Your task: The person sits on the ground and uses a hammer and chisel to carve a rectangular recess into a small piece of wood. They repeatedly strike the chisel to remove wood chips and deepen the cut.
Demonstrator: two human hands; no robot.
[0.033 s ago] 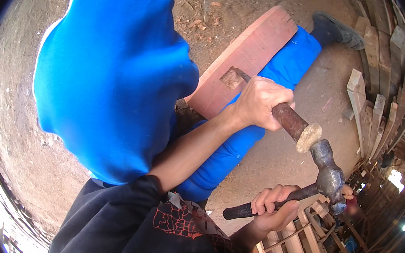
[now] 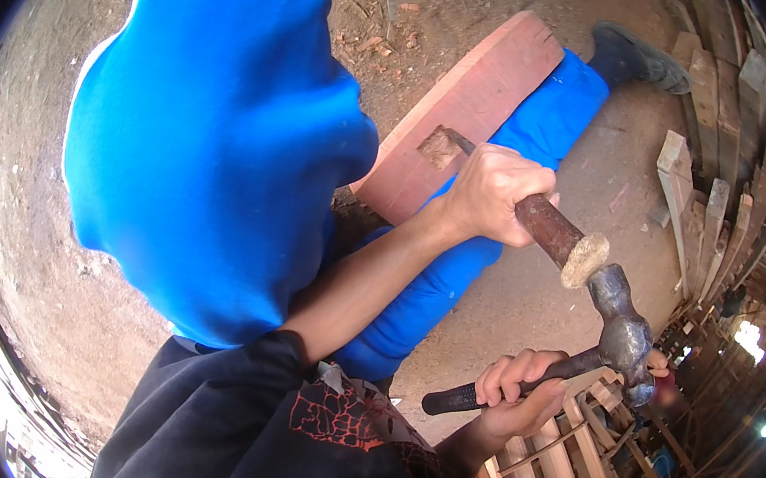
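Observation:
My left hand (image 2: 498,193) is wrapped round a chisel (image 2: 548,230) with a brown wooden handle and a pale, frayed butt. Its dark blade slants into a square recess (image 2: 439,148) cut in a thick, reddish wooden block (image 2: 493,81). The block lies tilted against a leg in blue trousers (image 2: 560,108). In my right hand (image 2: 521,392), the fingers close round the black handle of a steel hammer (image 2: 624,341). The hammer's head is right by the chisel's butt; whether they touch I cannot tell.
Large blue cloth (image 2: 217,128) over a bent leg fills the left side. A dark boot (image 2: 640,59) rests on the dirt floor at the upper right. Wooden boards (image 2: 723,116) are stacked along the right, with more slatted timber (image 2: 554,476) at the lower right. Wood chips (image 2: 373,45) lie beyond the block.

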